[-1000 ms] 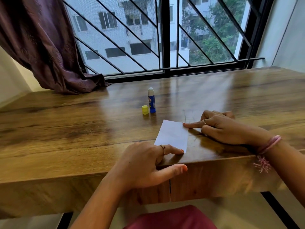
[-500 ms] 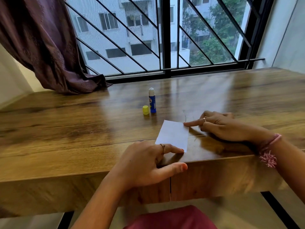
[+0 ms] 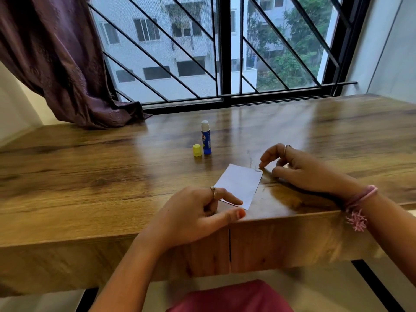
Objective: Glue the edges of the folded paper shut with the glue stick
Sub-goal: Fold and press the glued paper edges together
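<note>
The folded paper (image 3: pixel 238 184) lies flat on the worktop (image 3: pixel 90 176) between the two hands, close to the near edge. The left hand (image 3: pixel 195 212) rests on the worktop with its forefinger pressed on the near corner of the paper; it pins the sheet but grips nothing. The right hand (image 3: pixel 299 167) is raised slightly at the far right corner of the paper, fingers curled and fingertips close to that corner; whether they pinch the edge or only touch it cannot be told.

The glue stick (image 3: pixel 206 138) stands upright beyond both hands, well clear of the paper, with its white glue tip exposed. Its yellow cap (image 3: pixel 197 150) stands just beside it on the left-hand side. Neither hand holds the stick.

Progress, as a judgement: the stick is uncapped and ready, and the paper appears folded. Whether any edge already carries glue cannot be seen. Remaining work is probably to check or lift the open edges, apply glue, and press them shut.

The worktop is glossy wood-grain board and reflects the window (image 3: pixel 225 52), which has a black grille. A purple curtain (image 3: pixel 56 64) hangs beyond the left hand.
</note>
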`<action>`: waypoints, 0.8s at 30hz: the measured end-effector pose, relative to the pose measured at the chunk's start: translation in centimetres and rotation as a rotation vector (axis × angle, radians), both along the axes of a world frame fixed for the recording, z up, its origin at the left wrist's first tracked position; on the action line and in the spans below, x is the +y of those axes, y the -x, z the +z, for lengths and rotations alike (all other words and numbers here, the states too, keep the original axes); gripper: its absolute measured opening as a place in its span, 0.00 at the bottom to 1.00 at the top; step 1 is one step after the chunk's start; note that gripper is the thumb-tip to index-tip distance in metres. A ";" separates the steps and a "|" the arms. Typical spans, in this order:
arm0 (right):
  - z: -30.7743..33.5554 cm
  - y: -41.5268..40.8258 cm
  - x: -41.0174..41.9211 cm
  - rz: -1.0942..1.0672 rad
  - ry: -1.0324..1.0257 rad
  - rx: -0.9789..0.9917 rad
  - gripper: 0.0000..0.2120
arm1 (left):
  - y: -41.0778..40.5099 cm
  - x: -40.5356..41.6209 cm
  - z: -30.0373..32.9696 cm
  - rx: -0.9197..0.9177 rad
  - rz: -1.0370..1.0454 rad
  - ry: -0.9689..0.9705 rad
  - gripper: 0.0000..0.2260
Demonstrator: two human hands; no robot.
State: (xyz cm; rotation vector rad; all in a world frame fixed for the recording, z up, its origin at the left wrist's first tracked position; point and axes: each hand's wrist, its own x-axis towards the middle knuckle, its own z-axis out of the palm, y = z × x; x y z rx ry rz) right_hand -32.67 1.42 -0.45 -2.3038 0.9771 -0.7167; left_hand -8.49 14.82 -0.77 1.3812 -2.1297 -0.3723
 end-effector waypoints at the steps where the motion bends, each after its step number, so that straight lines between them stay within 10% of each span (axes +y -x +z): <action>1: 0.1 0.0 0.2 0.008 0.007 0.003 0.14 | 0.0 -0.1 0.0 0.051 0.021 -0.003 0.15; 13: -0.1 -0.1 3.1 -0.018 0.071 0.007 0.14 | 0.9 -0.7 -1.3 -0.205 0.475 0.142 0.29; 24: 0.2 1.1 4.3 0.084 -0.038 -0.075 0.19 | -1.9 -2.8 0.2 -0.294 0.463 -0.153 0.25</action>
